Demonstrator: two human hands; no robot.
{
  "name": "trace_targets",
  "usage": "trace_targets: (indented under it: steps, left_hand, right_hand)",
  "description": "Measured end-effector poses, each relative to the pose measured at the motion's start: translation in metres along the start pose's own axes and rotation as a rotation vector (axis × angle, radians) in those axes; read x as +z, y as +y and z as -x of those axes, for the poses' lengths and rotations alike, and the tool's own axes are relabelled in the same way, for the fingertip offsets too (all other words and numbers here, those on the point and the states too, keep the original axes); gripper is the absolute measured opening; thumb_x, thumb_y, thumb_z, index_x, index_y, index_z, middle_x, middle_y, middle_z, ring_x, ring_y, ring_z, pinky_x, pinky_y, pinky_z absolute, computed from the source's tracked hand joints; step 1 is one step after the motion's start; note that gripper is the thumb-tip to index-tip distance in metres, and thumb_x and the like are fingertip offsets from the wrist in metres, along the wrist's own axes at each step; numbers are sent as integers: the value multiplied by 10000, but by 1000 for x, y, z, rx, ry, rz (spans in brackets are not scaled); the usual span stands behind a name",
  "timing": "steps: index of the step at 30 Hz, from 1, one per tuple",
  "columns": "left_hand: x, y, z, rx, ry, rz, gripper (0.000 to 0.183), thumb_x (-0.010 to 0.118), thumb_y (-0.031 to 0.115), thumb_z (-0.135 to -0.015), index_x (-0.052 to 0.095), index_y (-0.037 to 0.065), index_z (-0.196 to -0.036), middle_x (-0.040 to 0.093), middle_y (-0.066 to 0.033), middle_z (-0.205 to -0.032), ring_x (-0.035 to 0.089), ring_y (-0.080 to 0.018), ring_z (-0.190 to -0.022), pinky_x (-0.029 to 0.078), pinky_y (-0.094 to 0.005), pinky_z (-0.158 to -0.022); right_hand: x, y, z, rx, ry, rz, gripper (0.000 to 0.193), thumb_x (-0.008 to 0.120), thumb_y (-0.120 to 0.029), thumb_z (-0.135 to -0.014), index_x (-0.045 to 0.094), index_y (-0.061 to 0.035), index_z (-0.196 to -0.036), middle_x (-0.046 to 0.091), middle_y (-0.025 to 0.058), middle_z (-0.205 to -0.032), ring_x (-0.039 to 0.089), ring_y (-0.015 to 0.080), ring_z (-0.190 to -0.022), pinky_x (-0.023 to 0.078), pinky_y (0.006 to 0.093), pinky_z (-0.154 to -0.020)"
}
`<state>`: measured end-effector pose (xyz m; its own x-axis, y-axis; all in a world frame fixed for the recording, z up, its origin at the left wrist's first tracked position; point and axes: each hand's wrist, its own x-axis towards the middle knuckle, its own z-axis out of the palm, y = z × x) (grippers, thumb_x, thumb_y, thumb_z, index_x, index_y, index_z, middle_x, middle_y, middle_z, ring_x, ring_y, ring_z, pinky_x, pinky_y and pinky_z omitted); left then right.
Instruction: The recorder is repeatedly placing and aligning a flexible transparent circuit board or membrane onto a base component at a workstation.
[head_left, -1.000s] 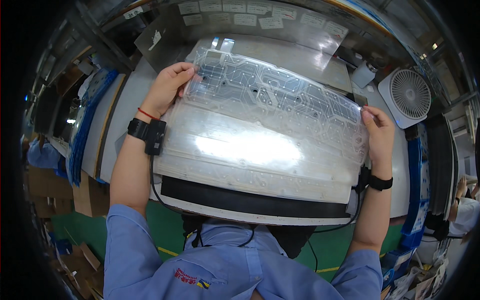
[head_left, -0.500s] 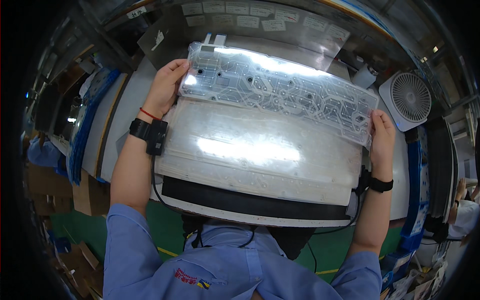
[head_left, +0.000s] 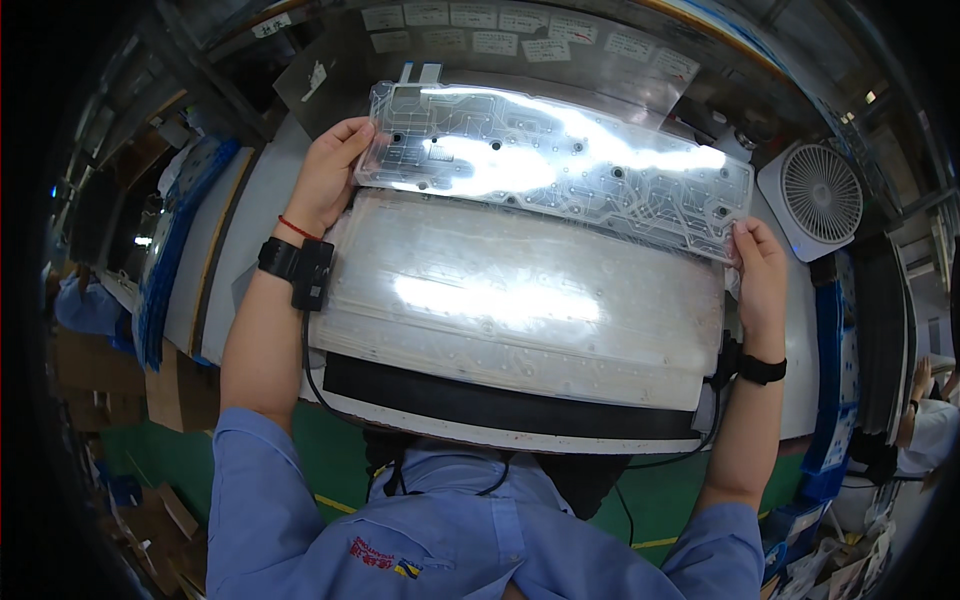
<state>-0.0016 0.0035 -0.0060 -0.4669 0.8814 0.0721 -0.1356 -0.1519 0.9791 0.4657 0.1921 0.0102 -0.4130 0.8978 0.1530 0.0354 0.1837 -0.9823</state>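
A clear keyboard membrane sheet (head_left: 545, 165), printed with silvery traces and dotted with small dark holes, hangs between my two hands above the table. Two short flat ribbon tails (head_left: 430, 73) stick up from its far left corner. My left hand (head_left: 335, 172) pinches its left end between thumb and fingers. At the lower right corner my right hand (head_left: 760, 272) grips it the same way. Below and nearer to me lies a thick stack of translucent plastic sheets (head_left: 500, 345), bright with glare. The held sheet overhangs the stack's far edge; whether they touch, I cannot tell.
Under the stack a black pad (head_left: 480, 398) shows along the table's front edge. A white fan (head_left: 815, 200) stands at the right, and a metal panel with paper labels (head_left: 495, 43) rises behind. Blue trays (head_left: 185, 250) line the left side. Cables hang from both wrists.
The membrane sheet has tilted, its near edge rising slightly away from me, and the glare now spreads across more of it. Both hands keep hold and have barely shifted.
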Motion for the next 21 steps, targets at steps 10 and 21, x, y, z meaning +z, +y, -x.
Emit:
trace_targets:
  steps: [10,21]
  left_hand:
    - [3,4,3,-5,-8,8,210,484,176,-967,588,32,-1079,657,-34,-942,608,-91,-810,496,-231,-726]
    - [2,3,2,12,7,-30,200,484,174,-966,594,44,-1071,655,-24,-925,591,-77,-782,481,-215,-688]
  right_hand:
    - [3,0,1,-19,81,-59,168,509,-166,-960,600,-25,-946,547,-24,-732,451,42,-636,344,184,-587]
    - [2,1,0,-30,88,-56,181,508,-180,-965,598,-25,-938,536,-29,-714,440,36,-621,334,178,-575]
